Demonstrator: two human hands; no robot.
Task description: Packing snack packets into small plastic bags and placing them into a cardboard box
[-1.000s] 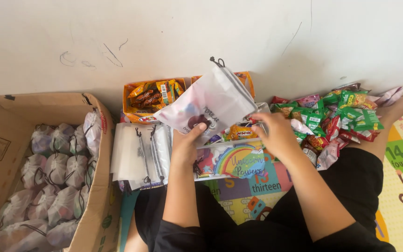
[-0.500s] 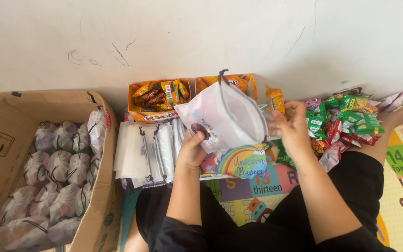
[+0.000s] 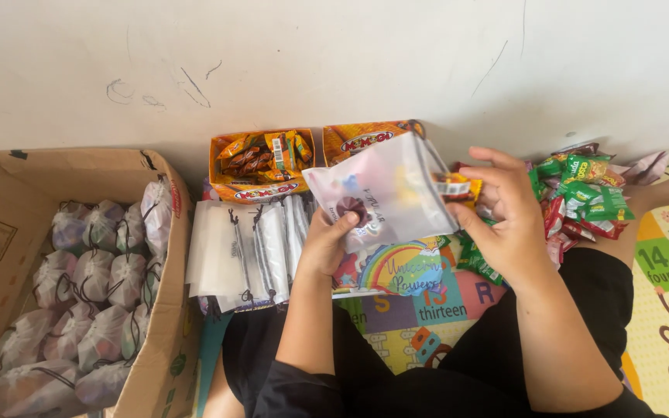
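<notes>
at frame centre, left hand (image 3: 327, 244) pinches a translucent drawstring pouch (image 3: 385, 193); right hand (image 3: 505, 213) slips an orange snack packet (image 3: 454, 186) into it, fingers closed.

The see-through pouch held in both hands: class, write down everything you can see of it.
The pouch is a small frosted, see-through bag, plastic or thin mesh by its look, with a dark edge along its right side. It is held up, tilted, above the colourful mat. The left hand grips its lower left corner, thumb across the front. The right hand pinches its right edge. Small coloured items show dimly inside.
</notes>
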